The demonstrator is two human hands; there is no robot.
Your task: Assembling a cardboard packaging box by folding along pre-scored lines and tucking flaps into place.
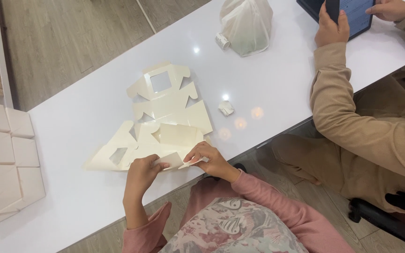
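A flat cream cardboard box blank (pixel 165 140) with a window cut-out lies near the front edge of the white table (pixel 80 117). My left hand (pixel 142 172) pinches a flap at the blank's near edge. My right hand (pixel 211 158) grips the same flap from the right side, fingers folded over it. A second unfolded cream blank (pixel 162 89) with a square window lies just behind the first, partly under it.
Several folded cream boxes (pixel 3 159) are stacked at the left. A crumpled paper scrap (pixel 226 107) lies mid-table. A white plastic bag (pixel 247 23) and a tape roll (pixel 221 41) sit at the back. Another person in a tan sleeve (pixel 343 107) sits at the right, holding a dark tablet (pixel 348 11).
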